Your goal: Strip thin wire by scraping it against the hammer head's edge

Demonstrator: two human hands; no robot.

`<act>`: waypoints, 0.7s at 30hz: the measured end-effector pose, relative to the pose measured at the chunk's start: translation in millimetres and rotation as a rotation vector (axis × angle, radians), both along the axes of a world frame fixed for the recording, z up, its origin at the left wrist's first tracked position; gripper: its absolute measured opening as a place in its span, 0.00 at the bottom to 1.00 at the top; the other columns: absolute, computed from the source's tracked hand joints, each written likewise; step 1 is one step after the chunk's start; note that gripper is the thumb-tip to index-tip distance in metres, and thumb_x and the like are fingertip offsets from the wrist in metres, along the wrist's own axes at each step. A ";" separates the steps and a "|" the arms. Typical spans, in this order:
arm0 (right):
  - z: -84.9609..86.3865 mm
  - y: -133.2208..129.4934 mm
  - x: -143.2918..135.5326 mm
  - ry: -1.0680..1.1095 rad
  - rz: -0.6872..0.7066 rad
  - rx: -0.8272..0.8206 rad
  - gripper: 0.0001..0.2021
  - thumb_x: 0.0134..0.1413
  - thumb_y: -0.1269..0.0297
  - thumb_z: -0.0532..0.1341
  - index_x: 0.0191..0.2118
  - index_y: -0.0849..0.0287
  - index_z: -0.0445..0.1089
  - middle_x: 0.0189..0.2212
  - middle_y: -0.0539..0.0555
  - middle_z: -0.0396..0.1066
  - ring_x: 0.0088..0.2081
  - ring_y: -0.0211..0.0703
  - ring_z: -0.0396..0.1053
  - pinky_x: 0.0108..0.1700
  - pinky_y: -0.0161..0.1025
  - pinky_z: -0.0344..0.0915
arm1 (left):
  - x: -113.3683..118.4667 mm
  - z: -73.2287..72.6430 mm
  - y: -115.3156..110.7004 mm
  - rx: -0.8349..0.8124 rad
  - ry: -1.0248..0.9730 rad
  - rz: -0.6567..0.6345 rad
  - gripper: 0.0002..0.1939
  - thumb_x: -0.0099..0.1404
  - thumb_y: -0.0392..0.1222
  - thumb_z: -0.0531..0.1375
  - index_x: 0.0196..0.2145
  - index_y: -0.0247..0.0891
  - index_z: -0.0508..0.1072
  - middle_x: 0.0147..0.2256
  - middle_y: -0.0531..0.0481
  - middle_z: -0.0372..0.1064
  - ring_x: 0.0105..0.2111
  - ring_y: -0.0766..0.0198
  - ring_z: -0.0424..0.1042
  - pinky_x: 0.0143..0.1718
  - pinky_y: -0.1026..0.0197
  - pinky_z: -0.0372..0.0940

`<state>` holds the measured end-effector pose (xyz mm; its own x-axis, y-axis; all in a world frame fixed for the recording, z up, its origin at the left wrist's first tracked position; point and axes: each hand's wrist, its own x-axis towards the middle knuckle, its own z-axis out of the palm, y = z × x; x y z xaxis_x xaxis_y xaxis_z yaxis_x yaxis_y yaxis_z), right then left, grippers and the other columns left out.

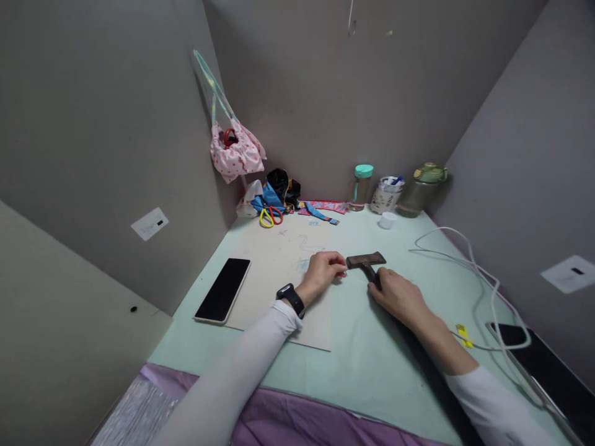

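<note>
A hammer [360,262] with a dark, rusty-looking head lies low over the pale green tabletop [367,353]. My right hand [398,296] is closed round its black handle just below the head, and the handle runs back under my forearm. Beside the left end of the hammer head, my left hand [324,269] is closed in a pinch, with its fingertips at or very near the metal. Whatever those fingertips hold, if anything, is too small to make out. A black watch [290,300] is on my left wrist, above a beige board [274,291] with scribbles.
A phone [224,290] lies left of the board; another dark device [548,365] and a white cable [478,266] are at right. Along the back stand scissors [271,217], a bottle [361,186], a pen cup [387,195], a white cap [387,220] and a green jug [421,189].
</note>
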<state>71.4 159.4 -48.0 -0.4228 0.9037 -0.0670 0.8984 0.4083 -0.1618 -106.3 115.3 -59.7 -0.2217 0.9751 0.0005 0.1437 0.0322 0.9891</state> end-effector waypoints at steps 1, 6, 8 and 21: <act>-3.0 0.0 -2.1 0.005 -0.015 -0.002 0.08 0.59 0.65 0.56 0.39 0.62 0.68 0.40 0.66 0.74 0.40 0.57 0.74 0.34 0.41 0.57 | 0.3 -2.7 3.8 0.002 0.039 0.018 0.04 0.56 0.28 0.59 0.26 0.33 0.71 0.20 0.55 0.66 0.22 0.70 0.69 0.28 0.68 0.64; -8.7 7.2 -1.2 0.115 -0.097 -0.019 0.09 0.54 0.64 0.57 0.39 0.63 0.68 0.32 0.64 0.74 0.37 0.57 0.73 0.32 0.41 0.57 | 1.6 -12.2 12.5 0.035 0.247 0.050 0.05 0.55 0.28 0.62 0.24 0.35 0.75 0.19 0.56 0.66 0.23 0.69 0.67 0.32 0.65 0.61; -9.1 11.6 3.7 0.200 -0.134 -0.036 0.12 0.52 0.64 0.57 0.42 0.63 0.66 0.28 0.60 0.73 0.32 0.53 0.73 0.31 0.40 0.57 | 3.2 -14.6 13.6 0.052 0.308 0.042 0.06 0.54 0.28 0.63 0.24 0.36 0.76 0.21 0.55 0.68 0.26 0.67 0.67 0.36 0.65 0.61; 13.7 -18.9 19.6 0.493 0.043 -0.124 0.26 0.59 0.49 0.50 0.54 0.64 0.62 0.14 0.45 0.63 0.18 0.45 0.65 0.29 0.40 0.61 | 3.8 -24.0 10.2 0.063 0.304 -0.031 0.05 0.56 0.32 0.62 0.27 0.35 0.79 0.19 0.55 0.69 0.22 0.67 0.70 0.30 0.66 0.62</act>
